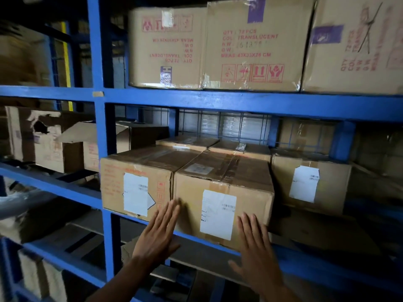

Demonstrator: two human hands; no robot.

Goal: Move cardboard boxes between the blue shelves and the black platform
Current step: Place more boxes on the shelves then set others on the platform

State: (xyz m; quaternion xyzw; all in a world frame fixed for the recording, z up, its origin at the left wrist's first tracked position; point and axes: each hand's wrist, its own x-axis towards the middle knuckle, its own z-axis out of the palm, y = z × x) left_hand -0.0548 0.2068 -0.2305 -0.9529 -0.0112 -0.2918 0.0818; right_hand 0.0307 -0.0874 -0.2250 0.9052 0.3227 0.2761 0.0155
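Fingers [172, 212] straight, left hand [157, 236] and right hand [257, 253] flat on white-labelled box [246, 186], upper box [255, 46] printed TRANSLUCENT

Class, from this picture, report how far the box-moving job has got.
Done: unclear; the black platform is out of view. In hand: open left hand and right hand at the middle brown cardboard box on the blue metal shelf. Left: neighbouring boxes sit shelved.

The left hand [159, 234] and right hand [257, 251] are bare, like both forearms [122, 280], with long slender fingers [172, 211].
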